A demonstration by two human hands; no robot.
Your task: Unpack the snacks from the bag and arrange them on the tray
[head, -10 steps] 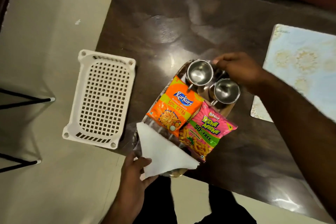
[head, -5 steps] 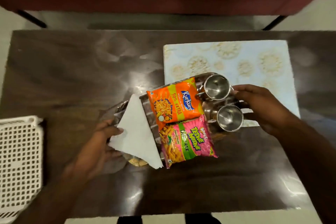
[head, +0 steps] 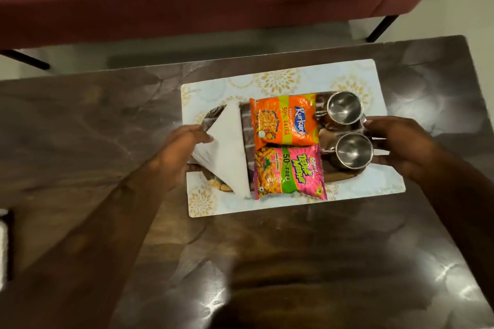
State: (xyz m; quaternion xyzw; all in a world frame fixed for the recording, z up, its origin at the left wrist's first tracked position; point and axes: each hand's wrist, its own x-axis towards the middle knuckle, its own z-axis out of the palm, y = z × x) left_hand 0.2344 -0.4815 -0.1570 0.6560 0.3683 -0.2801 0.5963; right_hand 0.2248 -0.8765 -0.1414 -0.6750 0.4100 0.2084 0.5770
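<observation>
Left grip (head: 176, 155) is curled round the left end of the dark wooden oval tray (head: 246, 139), its thumb pressing on the edge of a white paper napkin folded into a triangle (head: 230, 147). Right grip (head: 401, 147) is curled round the tray's right end, just behind the two cups. The tray sits over a pale blue placemat with gold flower prints (head: 294, 80), which lies on the glossy dark brown worktop (head: 267, 248). Whether the tray already rests on the mat or is held just above it cannot be told.

Both snacks are on the tray, side by side and touching. The orange Kurkure packet (head: 284, 121) is on the far side and the pink Tedhe Medhe packet (head: 288, 171) on the near side. To their right stand two shiny steel cups (head: 344, 108), both upright, and no bag is in view. The unpacking looks done, with only the setting down and tidying left.

The load is loose, so the main risk is tilt. If one end drops before the other, the cups could slide or topple, and the slick packets could slip with them. The pink packet seems to hang over the tray's near rim, so a nudge there might push it off. The napkin also pokes past the rim and is pinned by the thumb, so a careless release of the left grip could drag it out of place. Something tan shows beneath the napkin, but it cannot be identified.
</observation>
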